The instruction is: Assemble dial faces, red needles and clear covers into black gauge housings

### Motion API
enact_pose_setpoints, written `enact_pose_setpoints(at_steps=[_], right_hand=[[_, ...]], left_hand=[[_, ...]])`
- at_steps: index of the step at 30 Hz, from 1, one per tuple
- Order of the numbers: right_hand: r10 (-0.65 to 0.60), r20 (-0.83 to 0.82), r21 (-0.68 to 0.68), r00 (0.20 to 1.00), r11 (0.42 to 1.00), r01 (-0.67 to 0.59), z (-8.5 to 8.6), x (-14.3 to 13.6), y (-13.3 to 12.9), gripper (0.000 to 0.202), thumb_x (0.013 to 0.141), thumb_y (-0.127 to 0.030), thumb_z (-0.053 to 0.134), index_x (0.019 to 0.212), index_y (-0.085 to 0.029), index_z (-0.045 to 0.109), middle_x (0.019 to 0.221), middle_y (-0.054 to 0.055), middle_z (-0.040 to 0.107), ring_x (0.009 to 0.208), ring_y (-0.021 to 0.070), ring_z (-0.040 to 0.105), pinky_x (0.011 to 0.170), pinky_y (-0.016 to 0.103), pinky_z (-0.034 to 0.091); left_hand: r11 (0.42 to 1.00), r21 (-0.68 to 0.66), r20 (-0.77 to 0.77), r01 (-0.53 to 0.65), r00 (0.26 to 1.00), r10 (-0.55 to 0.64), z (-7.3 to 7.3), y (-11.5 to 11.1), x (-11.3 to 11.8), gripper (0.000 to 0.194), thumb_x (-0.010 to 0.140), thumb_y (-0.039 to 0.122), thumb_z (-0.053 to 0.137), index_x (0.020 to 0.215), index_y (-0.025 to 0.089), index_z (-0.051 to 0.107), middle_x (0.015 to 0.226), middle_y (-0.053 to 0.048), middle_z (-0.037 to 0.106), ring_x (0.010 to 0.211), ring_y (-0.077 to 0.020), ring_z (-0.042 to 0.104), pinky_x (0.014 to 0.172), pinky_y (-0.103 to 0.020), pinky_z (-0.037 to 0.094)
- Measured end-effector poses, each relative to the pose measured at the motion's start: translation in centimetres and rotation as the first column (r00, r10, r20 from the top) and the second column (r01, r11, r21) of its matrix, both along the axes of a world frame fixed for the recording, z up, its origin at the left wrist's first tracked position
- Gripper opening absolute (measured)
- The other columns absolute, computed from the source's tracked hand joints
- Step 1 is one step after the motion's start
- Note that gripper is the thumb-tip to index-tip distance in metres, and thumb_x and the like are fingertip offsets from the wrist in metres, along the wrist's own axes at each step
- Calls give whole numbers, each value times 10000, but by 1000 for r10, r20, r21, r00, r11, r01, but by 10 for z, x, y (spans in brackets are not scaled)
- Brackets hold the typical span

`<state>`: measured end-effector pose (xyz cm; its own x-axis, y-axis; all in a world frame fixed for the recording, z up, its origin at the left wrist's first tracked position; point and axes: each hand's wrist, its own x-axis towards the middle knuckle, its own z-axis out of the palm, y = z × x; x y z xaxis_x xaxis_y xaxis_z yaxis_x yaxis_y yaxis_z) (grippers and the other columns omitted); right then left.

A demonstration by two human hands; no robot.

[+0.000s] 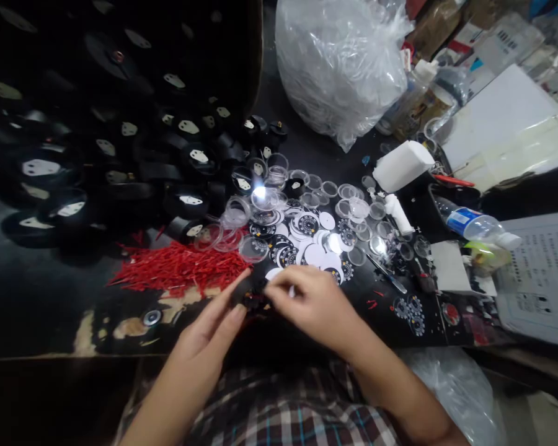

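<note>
My left hand [216,328] holds a small dark round part [248,291] between thumb and fingers, near the table's front edge. At the right side of that part is my right hand [307,300], its fingers pinched together; what they grip is too small and blurred to make out. Just beyond the hands lie black-and-white printed discs [314,254] and clear plastic rings [253,248]. A heap of thin red pieces [181,266] spreads to the left of them.
Many black round housings [190,201] fill the left and back left. A clear plastic bag [341,68] stands at the back. On the right are a white roll [402,166], tweezers [390,277] and a bottle [478,224].
</note>
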<state>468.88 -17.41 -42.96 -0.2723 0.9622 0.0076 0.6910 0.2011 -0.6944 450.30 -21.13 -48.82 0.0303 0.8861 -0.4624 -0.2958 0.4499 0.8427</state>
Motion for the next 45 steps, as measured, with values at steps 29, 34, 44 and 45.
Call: enact_pose_setpoints(at_steps=[29,34,44,45], right_hand=[[-112,-48,105,993,988,117,-3,-25,-3,313,1008,-400,425,823,-199,578,766,16,587,723,153,547,690,291,415],[-108,13,354,994,930,96,-8,-38,1,382,1030,-284,308,669,-217,413,602,-15,470,599,137,433,628,283,316],[-9,-4,372,1000,928,10,-17,-55,1,386,1027,-273,361,651,-214,424,601,-13,492,592,135,406,637,283,303],[11,0,334,1000,943,-10,-16,-56,1,398,1030,-301,370,648,-211,436,604,-14,504,594,133,415,650,285,306]], left_hand=[[971,175,26,162,985,-169,11,6,19,324,839,357,692,1142,242,688,1176,-38,723,1104,-227,662,988,-334,513],[953,216,-141,210,973,-182,21,1,19,300,848,347,656,1116,210,656,1057,-26,743,975,-203,690,885,-295,537],[941,185,-351,285,913,-207,19,1,-1,319,837,402,653,1107,233,665,924,-7,737,939,-223,680,835,-301,526],[943,163,-327,290,918,-225,18,2,-6,333,820,408,667,1103,233,669,946,-13,740,952,-233,681,847,-312,530]])
